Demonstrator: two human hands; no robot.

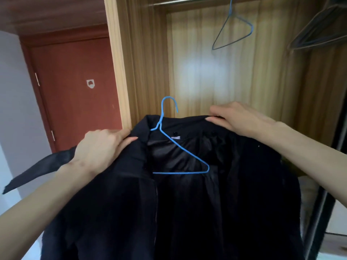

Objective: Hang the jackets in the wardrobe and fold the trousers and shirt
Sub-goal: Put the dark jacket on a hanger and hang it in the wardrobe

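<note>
A black jacket (187, 212) hangs in front of me, its front open and its dark lining showing. A blue wire hanger (180, 147) sits inside the collar, hook up; its left arm is hidden under the cloth. My left hand (99, 147) grips the jacket's left shoulder near the collar. My right hand (238, 117) pinches the top edge of the right shoulder. Behind them stands the open wooden wardrobe (206, 72), its metal rail (187, 0) near the top of the view.
An empty blue wire hanger (232, 32) hangs from the rail. Several dark hangers (319, 30) crowd the upper right. A red-brown door (75, 91) is to the left of the wardrobe frame. A black strap (37, 167) sticks out past my left wrist.
</note>
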